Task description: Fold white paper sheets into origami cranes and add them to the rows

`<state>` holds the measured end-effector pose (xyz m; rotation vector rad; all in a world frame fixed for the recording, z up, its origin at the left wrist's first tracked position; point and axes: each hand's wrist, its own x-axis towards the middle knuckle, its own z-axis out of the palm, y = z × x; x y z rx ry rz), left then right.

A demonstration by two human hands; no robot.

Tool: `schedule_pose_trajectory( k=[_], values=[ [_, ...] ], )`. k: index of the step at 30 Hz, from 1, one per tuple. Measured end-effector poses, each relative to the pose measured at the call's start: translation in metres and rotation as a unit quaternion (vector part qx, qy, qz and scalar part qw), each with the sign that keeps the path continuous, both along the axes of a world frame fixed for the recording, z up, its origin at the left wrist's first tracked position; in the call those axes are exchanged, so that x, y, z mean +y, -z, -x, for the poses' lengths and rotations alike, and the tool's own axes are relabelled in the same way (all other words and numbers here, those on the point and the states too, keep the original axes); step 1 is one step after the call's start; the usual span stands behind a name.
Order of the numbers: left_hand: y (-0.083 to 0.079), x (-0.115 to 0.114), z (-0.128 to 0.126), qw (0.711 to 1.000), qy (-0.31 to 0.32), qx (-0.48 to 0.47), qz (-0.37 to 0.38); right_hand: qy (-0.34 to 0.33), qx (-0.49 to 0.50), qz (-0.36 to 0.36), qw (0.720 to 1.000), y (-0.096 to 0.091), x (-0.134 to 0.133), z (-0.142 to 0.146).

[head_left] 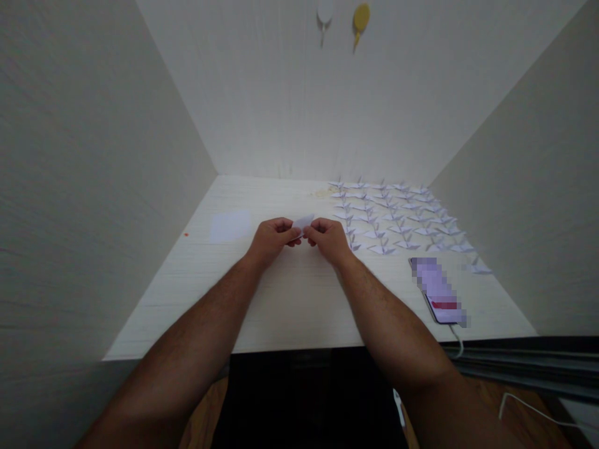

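Between my two hands, a small piece of folded white paper (303, 221) is held up over the middle of the table. My left hand (276, 239) pinches its left side between thumb and fingers. On the other side, my right hand (329, 238) grips the lower right part the same way, the two thumbs close together. The fingers hide part of the paper, so its exact folds cannot be made out. Just right of my right hand stand rows of white folded paper cranes (382, 202). Flat white paper (231, 226) lies to the left of my left hand.
A phone (436, 290) with a white cable (458, 342) lies at the right front, near a lone paper crane (480, 267). Walls enclose the white table (299, 312) at left, back and right. A white hook (324, 14) and a yellow hook (360, 19) are on the back wall.
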<state>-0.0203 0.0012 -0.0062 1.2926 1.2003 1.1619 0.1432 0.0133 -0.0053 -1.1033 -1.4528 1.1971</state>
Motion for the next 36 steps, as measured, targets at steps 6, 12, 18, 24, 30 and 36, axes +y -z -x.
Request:
schedule_pose_trajectory(
  k=[6,12,18,24,30,36],
  values=[
    [-0.007,-0.004,-0.004,0.998,-0.005,0.064,-0.004,0.017,-0.021,-0.018,0.999,0.002,0.001,0.001],
    [-0.006,-0.003,-0.003,0.995,-0.003,0.098,-0.008,0.058,0.0,-0.02,0.998,0.005,0.005,0.0],
    [-0.006,-0.001,0.001,0.989,-0.029,0.14,-0.047,0.031,0.034,-0.005,0.999,0.004,0.005,0.0],
    [-0.001,0.002,0.005,0.997,-0.038,0.049,-0.042,0.044,0.003,0.0,0.999,0.005,0.005,-0.001],
    [0.01,0.004,0.0,0.999,-0.02,-0.041,-0.01,0.05,0.086,0.015,0.995,0.01,0.008,0.0],
    [0.007,0.006,-0.002,0.989,-0.079,-0.128,0.015,0.013,0.097,0.043,0.994,0.008,0.004,0.004]
  ],
)
